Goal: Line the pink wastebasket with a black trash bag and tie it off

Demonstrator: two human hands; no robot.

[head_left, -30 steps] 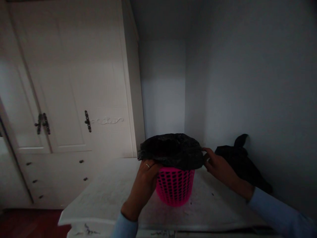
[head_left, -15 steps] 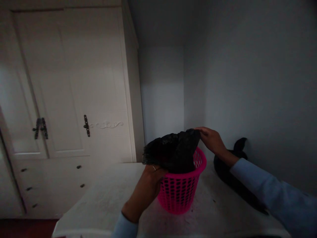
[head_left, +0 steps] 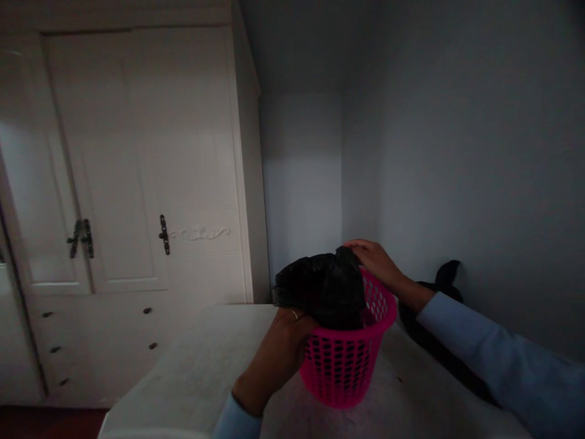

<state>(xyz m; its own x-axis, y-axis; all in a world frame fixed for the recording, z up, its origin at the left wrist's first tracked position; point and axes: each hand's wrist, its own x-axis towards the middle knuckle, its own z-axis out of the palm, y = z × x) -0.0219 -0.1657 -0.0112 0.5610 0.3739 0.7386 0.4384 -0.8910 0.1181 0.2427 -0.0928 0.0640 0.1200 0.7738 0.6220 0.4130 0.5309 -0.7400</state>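
Observation:
A pink perforated plastic basket (head_left: 340, 366) stands on the white surface in front of me. A black plastic bag (head_left: 329, 286) sits inside it, its mouth bunched up above the rim on the left and back. My left hand (head_left: 283, 341), with a ring on one finger, is closed on the bag's edge at the left of the basket rim; its fingertips are partly hidden. At the far side my right hand (head_left: 375, 262) pinches the bag's upper edge near the back rim. The right part of the rim shows bare pink.
The white tabletop (head_left: 196, 360) carries the basket. A black long object (head_left: 439, 341) lies on the right, partly behind my right sleeve, its kind unclear. A white wardrobe (head_left: 183, 152) with dark handles stands at left, and a grey wall (head_left: 457, 152) rises at right.
The basket has shifted slightly right and nearer in view. My right hand has moved a little left with the bag's edge, and more of the basket's right rim is uncovered.

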